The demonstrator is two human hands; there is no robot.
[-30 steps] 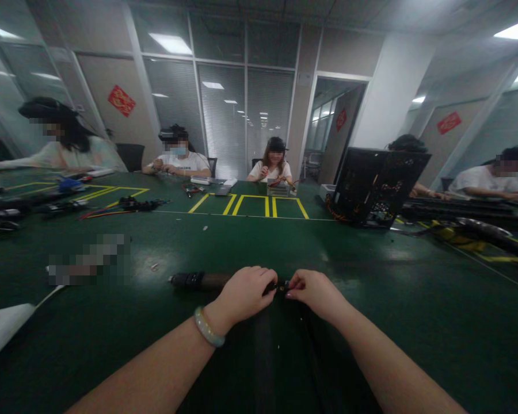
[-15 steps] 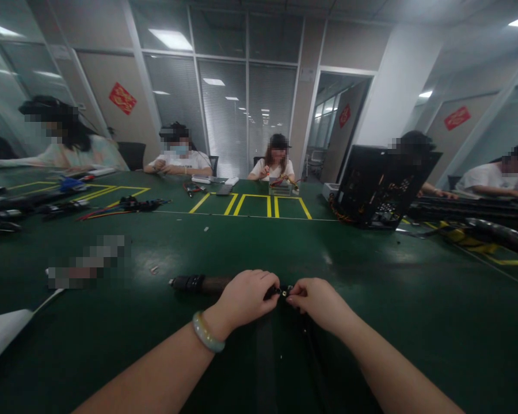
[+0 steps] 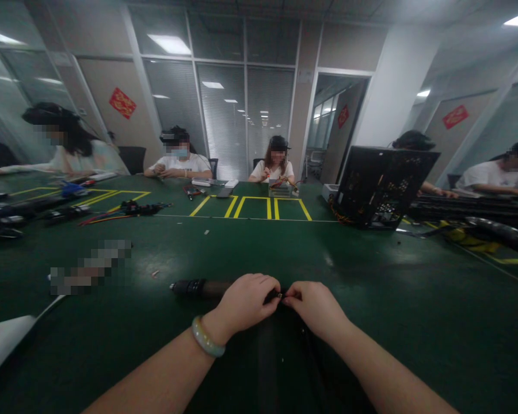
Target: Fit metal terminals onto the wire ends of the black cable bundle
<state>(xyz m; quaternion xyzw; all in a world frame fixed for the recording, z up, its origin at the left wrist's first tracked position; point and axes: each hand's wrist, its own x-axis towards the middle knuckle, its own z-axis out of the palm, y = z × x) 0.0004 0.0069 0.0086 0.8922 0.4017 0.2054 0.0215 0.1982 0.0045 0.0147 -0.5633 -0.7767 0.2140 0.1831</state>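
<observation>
A dark cylindrical shaft (image 3: 216,289) lies across the green table, with a ringed black end and a small metal tip at its left. My left hand (image 3: 248,300), wearing a pale green bangle (image 3: 206,339), is closed over the shaft's right end. From its fingertips pokes a small black part with a brass-coloured spot (image 3: 280,295). Fingertips of my right hand (image 3: 314,305) are pinched together against that part; what lies between them is mostly hidden. Below the right hand, a dark cable-like strip (image 3: 308,351) runs toward the near edge.
A black computer case (image 3: 384,187) stands at the right. Wires with connectors (image 3: 140,208) and black rods (image 3: 2,221) lie at the left, near a white sheet (image 3: 4,345). Several co-workers sit around the green table (image 3: 242,247), which bears yellow tape outlines (image 3: 252,198).
My right fingertips have shifted slightly left, closer to the left hand, and the small part now shows less between them. The left hand keeps its grip.
</observation>
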